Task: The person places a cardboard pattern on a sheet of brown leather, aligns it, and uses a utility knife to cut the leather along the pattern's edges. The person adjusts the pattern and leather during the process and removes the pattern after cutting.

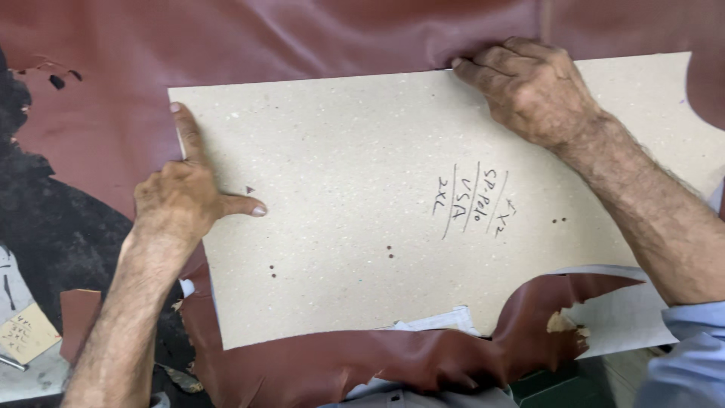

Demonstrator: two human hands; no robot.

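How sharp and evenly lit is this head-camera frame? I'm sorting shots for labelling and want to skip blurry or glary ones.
Head view: mostly sharp, the speckle on the cardboard pattern reads clearly. Head view: soft sheen on the maroon leather along the top, no blown-out glare. Head view: only faint shadows beside the left hand and right hand. Head view: the blue sleeve at the lower right looks slightly soft.

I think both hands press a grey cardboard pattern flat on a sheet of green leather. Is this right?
Not quite: the leather is dark red-brown, not green, as the head view shows. The rest holds: the left hand lies on the left edge of the grey cardboard pattern and the right hand presses on its top edge.
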